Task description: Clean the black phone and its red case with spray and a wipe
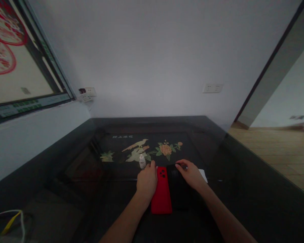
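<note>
Nearest, one red phone lies back up on the black table, a matte-looking rectangle with rounded corners and a dark lens cluster near its far end. Just right of it is one flat black piece, its near end lost against the tabletop. The left hand is curled along the phone's upper left edge; whether its fingers grip is something I cannot tell. The right hand pinches the black piece's far edge between thumb and forefinger — the other fingers folded in. A white slip shows beside that wrist. Off at lower left run a white cable and a yellow one. Beyond the left hand stands one small container, a clear bottle with a pale cap; its contents are too small to make out. Farther on, the glossy surface bears one pale bird and an orange-pink flower with green leaves — plus four written characters. At the back, a smooth pale wall carries two side-by-side sockets on the right.
</note>
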`<state>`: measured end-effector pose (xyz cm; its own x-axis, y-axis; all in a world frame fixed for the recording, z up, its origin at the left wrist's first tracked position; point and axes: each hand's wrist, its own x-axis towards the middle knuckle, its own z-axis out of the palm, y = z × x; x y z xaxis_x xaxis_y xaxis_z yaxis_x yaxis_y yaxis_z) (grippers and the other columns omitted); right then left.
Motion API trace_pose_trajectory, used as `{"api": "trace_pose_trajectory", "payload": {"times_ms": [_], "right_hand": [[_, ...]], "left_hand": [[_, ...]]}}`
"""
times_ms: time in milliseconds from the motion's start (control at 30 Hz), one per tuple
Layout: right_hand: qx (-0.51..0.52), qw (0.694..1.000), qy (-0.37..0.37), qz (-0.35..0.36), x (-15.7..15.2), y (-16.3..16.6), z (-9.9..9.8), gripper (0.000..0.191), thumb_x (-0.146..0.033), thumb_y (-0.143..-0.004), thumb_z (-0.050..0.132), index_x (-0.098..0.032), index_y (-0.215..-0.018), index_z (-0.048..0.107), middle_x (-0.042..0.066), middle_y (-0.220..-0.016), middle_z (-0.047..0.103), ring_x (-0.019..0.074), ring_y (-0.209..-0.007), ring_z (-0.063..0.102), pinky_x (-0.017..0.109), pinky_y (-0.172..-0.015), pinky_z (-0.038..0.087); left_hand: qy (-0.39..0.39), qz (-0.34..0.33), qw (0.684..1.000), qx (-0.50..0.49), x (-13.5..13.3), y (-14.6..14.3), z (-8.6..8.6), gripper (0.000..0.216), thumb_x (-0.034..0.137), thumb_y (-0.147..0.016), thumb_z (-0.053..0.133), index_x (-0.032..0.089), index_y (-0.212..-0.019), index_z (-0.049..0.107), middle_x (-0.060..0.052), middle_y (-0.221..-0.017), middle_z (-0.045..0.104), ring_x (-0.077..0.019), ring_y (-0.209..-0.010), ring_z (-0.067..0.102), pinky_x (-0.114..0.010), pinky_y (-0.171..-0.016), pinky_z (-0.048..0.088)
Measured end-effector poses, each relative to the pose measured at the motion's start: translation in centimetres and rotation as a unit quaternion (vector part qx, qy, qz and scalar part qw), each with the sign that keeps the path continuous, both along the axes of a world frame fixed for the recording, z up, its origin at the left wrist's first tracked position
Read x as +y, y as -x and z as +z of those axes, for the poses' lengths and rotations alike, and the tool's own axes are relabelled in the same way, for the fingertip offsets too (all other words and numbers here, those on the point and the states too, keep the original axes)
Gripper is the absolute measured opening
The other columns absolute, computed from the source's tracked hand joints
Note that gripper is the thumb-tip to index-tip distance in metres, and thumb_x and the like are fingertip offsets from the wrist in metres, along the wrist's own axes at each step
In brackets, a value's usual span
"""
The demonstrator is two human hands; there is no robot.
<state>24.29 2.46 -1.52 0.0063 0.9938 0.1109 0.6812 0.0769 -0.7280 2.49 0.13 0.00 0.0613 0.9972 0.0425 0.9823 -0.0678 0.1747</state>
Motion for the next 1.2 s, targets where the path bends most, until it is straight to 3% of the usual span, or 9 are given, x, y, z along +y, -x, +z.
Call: {"api": "trace_pose_trajectory", "payload": {"times_ms": [267,633,833,1000,1100,1200], "right_hand": [[-0.005,1.0,0.016,-0.001,-0.3,0.3,0.2,0.025,-0.033,-0.091,0.06,-0.018,-0.106,0.073,0.009,-0.107,0.075,0.0219,-0.089,0.07,0.033,-0.084,0.053],[-0.025,1.0,0.015,-0.013,-0.4,0.5,0.5,0.021,-0.031,-0.089,0.064,-0.018,-0.1,0.076,0.009,-0.096,0.075,0.0231,-0.088,0.071,0.033,-0.082,0.052],[-0.038,0.999,0.013,-0.008,-0.5,0.6,0.7,0.022,-0.032,-0.089,0.063,-0.018,-0.1,0.076,0.009,-0.095,0.075,0.0231,-0.084,0.071,0.033,-0.078,0.051],[-0.059,0.998,0.014,-0.01,-0.6,0.5,0.3,0.023,-0.034,-0.091,0.062,-0.019,-0.103,0.074,0.009,-0.099,0.075,0.0236,-0.088,0.07,0.033,-0.08,0.05],[-0.067,0.998,0.009,-0.003,-0.5,0.4,-0.1,0.023,-0.034,-0.092,0.061,-0.019,-0.104,0.074,0.009,-0.099,0.074,0.0236,-0.09,0.07,0.033,-0.082,0.05],[-0.069,0.998,0.01,-0.005,-0.3,0.4,-0.5,0.023,-0.033,-0.091,0.06,-0.018,-0.104,0.073,0.01,-0.099,0.073,0.0239,-0.088,0.069,0.033,-0.08,0.05]], "left_hand": [[0.009,0.022,0.999,0.029,-0.4,-0.3,0.6,0.032,0.021,-0.103,0.035,0.018,-0.131,0.05,-0.015,-0.12,0.062,-0.025,-0.087,0.075,-0.031,-0.069,0.056],[0.024,0.009,0.999,0.033,-0.9,-0.2,1.6,0.038,0.01,-0.099,0.032,0.015,-0.131,0.05,-0.019,-0.128,0.054,-0.0253,-0.087,0.074,-0.032,-0.068,0.056],[0.012,0.009,0.999,0.046,-1.0,-0.4,1.6,0.035,0.013,-0.1,0.034,0.017,-0.129,0.053,-0.018,-0.131,0.052,-0.0247,-0.084,0.074,-0.032,-0.065,0.056],[-0.006,-0.004,1.0,0.017,-1.2,-0.5,1.7,0.028,0.019,-0.101,0.038,0.019,-0.122,0.055,-0.013,-0.121,0.058,-0.0236,-0.084,0.072,-0.031,-0.066,0.054],[-0.037,-0.062,0.995,-0.062,-1.9,-0.9,2.4,0.028,0.036,-0.102,0.044,0.022,-0.123,0.055,-0.01,-0.12,0.06,-0.0232,-0.089,0.07,-0.033,-0.072,0.054],[-0.011,-0.241,0.96,-0.142,-3.1,-1.6,3.0,0.044,0.056,-0.088,0.066,0.026,-0.119,0.058,-0.005,-0.116,0.065,-0.0231,-0.098,0.068,-0.032,-0.083,0.052]]}}
